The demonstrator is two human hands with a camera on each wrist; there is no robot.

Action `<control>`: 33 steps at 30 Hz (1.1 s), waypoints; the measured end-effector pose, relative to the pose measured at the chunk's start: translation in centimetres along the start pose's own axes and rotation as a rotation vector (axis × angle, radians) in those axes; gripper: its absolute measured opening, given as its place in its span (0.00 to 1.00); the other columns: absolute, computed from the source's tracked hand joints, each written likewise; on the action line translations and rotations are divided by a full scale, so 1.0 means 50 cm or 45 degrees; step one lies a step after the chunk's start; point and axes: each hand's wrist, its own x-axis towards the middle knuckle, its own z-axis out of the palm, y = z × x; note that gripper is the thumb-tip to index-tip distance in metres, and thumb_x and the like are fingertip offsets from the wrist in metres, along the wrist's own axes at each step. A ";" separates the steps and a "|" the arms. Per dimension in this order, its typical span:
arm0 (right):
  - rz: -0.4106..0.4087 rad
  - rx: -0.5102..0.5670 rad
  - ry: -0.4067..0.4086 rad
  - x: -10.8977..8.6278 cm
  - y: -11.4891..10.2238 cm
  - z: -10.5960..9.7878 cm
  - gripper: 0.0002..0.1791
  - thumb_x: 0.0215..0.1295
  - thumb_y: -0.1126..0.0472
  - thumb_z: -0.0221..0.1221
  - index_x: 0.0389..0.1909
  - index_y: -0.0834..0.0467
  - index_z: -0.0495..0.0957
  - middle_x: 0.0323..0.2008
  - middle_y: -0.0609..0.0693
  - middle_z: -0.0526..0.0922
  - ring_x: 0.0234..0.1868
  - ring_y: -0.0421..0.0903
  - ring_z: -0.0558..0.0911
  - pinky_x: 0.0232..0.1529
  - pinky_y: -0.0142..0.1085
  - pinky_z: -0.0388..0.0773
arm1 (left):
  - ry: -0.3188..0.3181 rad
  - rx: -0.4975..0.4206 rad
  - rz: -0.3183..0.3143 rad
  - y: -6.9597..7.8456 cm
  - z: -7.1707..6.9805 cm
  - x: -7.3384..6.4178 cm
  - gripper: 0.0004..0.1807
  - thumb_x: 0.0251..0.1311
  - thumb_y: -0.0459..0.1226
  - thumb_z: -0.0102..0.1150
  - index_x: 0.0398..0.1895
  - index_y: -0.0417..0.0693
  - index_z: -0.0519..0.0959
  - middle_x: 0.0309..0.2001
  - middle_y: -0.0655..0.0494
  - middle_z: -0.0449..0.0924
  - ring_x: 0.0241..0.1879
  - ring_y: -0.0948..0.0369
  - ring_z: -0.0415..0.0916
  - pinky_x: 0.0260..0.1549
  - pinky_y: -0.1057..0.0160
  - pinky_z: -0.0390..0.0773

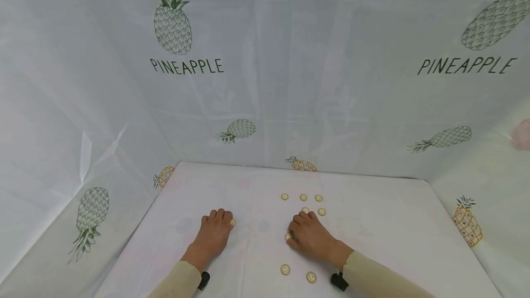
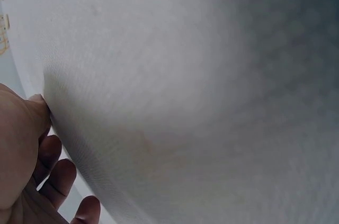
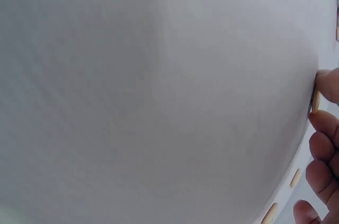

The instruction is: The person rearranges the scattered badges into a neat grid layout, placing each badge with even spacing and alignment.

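On the left half of the white table, my left hand (image 1: 213,231) is low with its fingers curled down. A small pale round disc (image 1: 233,222) shows at its thumb side, between thumb and index finger; the left wrist view hides this disc. My right hand (image 1: 310,236) rests lower among more such discs. Its thumb and index finger pinch the edges of one disc (image 1: 288,237), also seen edge-on as a thin tan disc (image 3: 316,101) in the right wrist view. Just beyond the right fingers lies another disc (image 1: 305,210), partly covered.
A row of discs (image 1: 303,197) lies farther back, with a single disc (image 1: 321,212) in front of it. Nearer me are two discs (image 1: 285,269). A white cloth wall (image 1: 314,82) printed with pineapples surrounds the table (image 1: 393,224) at the back and sides.
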 end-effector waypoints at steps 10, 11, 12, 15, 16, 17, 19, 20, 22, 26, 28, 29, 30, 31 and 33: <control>-0.102 -0.133 0.120 0.020 0.002 0.001 0.12 0.62 0.47 0.65 0.30 0.51 0.79 0.33 0.43 0.77 0.37 0.43 0.70 0.48 0.44 0.69 | 0.011 0.009 0.001 -0.008 0.003 -0.003 0.12 0.73 0.40 0.65 0.48 0.44 0.74 0.43 0.50 0.74 0.43 0.52 0.69 0.45 0.45 0.73; -0.107 -0.135 0.146 0.021 0.005 0.001 0.12 0.61 0.47 0.64 0.30 0.51 0.79 0.33 0.43 0.77 0.36 0.43 0.70 0.47 0.43 0.69 | 0.010 0.007 0.001 -0.009 0.003 -0.003 0.12 0.73 0.40 0.65 0.48 0.44 0.74 0.43 0.50 0.74 0.43 0.52 0.69 0.44 0.45 0.73; -0.109 -0.133 0.170 0.022 0.009 -0.001 0.12 0.61 0.47 0.65 0.30 0.51 0.79 0.32 0.43 0.77 0.36 0.43 0.70 0.46 0.42 0.69 | 0.007 0.005 0.000 -0.009 0.002 -0.003 0.12 0.73 0.40 0.65 0.48 0.45 0.74 0.43 0.50 0.74 0.43 0.52 0.68 0.44 0.45 0.73; -0.097 -0.128 0.212 0.023 0.029 -0.002 0.11 0.60 0.48 0.65 0.30 0.52 0.80 0.31 0.43 0.76 0.36 0.43 0.70 0.44 0.41 0.67 | 0.001 -0.006 0.005 -0.008 0.000 -0.003 0.12 0.73 0.40 0.64 0.49 0.45 0.74 0.44 0.50 0.74 0.43 0.52 0.68 0.44 0.46 0.72; -0.082 -0.130 0.213 0.023 0.038 -0.002 0.11 0.61 0.48 0.65 0.30 0.52 0.80 0.31 0.43 0.76 0.36 0.43 0.70 0.44 0.41 0.67 | 0.005 -0.013 0.008 -0.008 -0.001 -0.003 0.11 0.73 0.40 0.64 0.48 0.45 0.74 0.44 0.50 0.74 0.42 0.52 0.68 0.44 0.46 0.72; -0.062 -0.130 0.208 0.022 0.048 -0.003 0.11 0.61 0.48 0.66 0.31 0.52 0.80 0.32 0.43 0.76 0.37 0.43 0.70 0.45 0.41 0.66 | 0.008 -0.020 0.012 -0.007 -0.002 -0.003 0.11 0.73 0.40 0.64 0.48 0.45 0.74 0.43 0.50 0.74 0.42 0.53 0.67 0.43 0.46 0.72; -0.029 -0.131 0.200 0.021 0.069 -0.006 0.11 0.61 0.49 0.66 0.32 0.52 0.80 0.33 0.43 0.77 0.38 0.44 0.71 0.46 0.42 0.67 | 0.016 -0.031 0.019 -0.006 -0.004 -0.002 0.11 0.73 0.39 0.64 0.47 0.45 0.74 0.43 0.50 0.74 0.42 0.52 0.67 0.43 0.46 0.72; -0.014 -0.129 0.197 0.020 0.080 -0.008 0.11 0.62 0.49 0.66 0.32 0.52 0.80 0.33 0.43 0.77 0.39 0.44 0.71 0.46 0.42 0.67 | 0.021 -0.038 0.020 -0.006 -0.004 -0.002 0.10 0.73 0.39 0.64 0.47 0.45 0.73 0.43 0.50 0.74 0.42 0.52 0.67 0.43 0.45 0.72; 0.003 -0.126 0.196 0.021 0.101 -0.010 0.10 0.62 0.50 0.67 0.33 0.52 0.80 0.34 0.43 0.78 0.39 0.44 0.72 0.47 0.43 0.67 | 0.022 -0.038 0.016 -0.005 -0.004 -0.001 0.10 0.73 0.39 0.64 0.46 0.45 0.73 0.42 0.50 0.74 0.41 0.52 0.67 0.43 0.45 0.72; -0.019 -0.164 0.219 0.028 0.134 -0.010 0.11 0.61 0.50 0.68 0.35 0.53 0.81 0.34 0.45 0.78 0.39 0.46 0.72 0.46 0.43 0.68 | 0.002 -0.032 0.002 -0.007 -0.001 0.000 0.10 0.74 0.40 0.62 0.47 0.45 0.73 0.42 0.50 0.73 0.42 0.52 0.67 0.44 0.45 0.72; -0.030 -0.198 0.230 0.033 0.143 -0.008 0.12 0.61 0.49 0.68 0.34 0.53 0.81 0.33 0.45 0.77 0.38 0.46 0.72 0.45 0.44 0.68 | -0.009 -0.034 -0.003 -0.008 0.002 0.001 0.10 0.75 0.40 0.62 0.47 0.45 0.73 0.42 0.51 0.73 0.42 0.52 0.66 0.44 0.45 0.71; -0.037 -0.210 0.233 0.037 0.145 -0.007 0.12 0.61 0.49 0.68 0.33 0.53 0.80 0.33 0.46 0.77 0.38 0.47 0.72 0.45 0.44 0.68 | -0.014 -0.037 -0.003 -0.009 0.003 0.001 0.10 0.75 0.40 0.62 0.47 0.46 0.73 0.42 0.51 0.73 0.42 0.53 0.66 0.44 0.45 0.71; -0.035 -0.220 0.231 0.041 0.145 -0.006 0.12 0.61 0.49 0.67 0.32 0.53 0.79 0.33 0.46 0.77 0.38 0.47 0.72 0.44 0.44 0.68 | -0.017 -0.040 -0.004 -0.009 0.004 0.001 0.10 0.75 0.40 0.62 0.47 0.46 0.73 0.42 0.51 0.72 0.41 0.53 0.66 0.44 0.46 0.71; -0.034 -0.221 0.225 0.045 0.145 -0.005 0.12 0.61 0.49 0.67 0.32 0.53 0.79 0.33 0.46 0.77 0.38 0.47 0.72 0.44 0.44 0.68 | -0.019 -0.041 -0.005 -0.009 0.005 0.001 0.10 0.75 0.41 0.62 0.47 0.46 0.73 0.42 0.52 0.72 0.41 0.53 0.65 0.44 0.46 0.71; -0.026 -0.222 0.204 0.054 0.143 -0.002 0.13 0.61 0.49 0.67 0.31 0.52 0.77 0.33 0.46 0.77 0.38 0.48 0.72 0.44 0.45 0.68 | -0.023 -0.044 -0.008 -0.010 0.007 0.001 0.10 0.74 0.41 0.63 0.47 0.46 0.73 0.41 0.52 0.72 0.41 0.53 0.65 0.44 0.46 0.71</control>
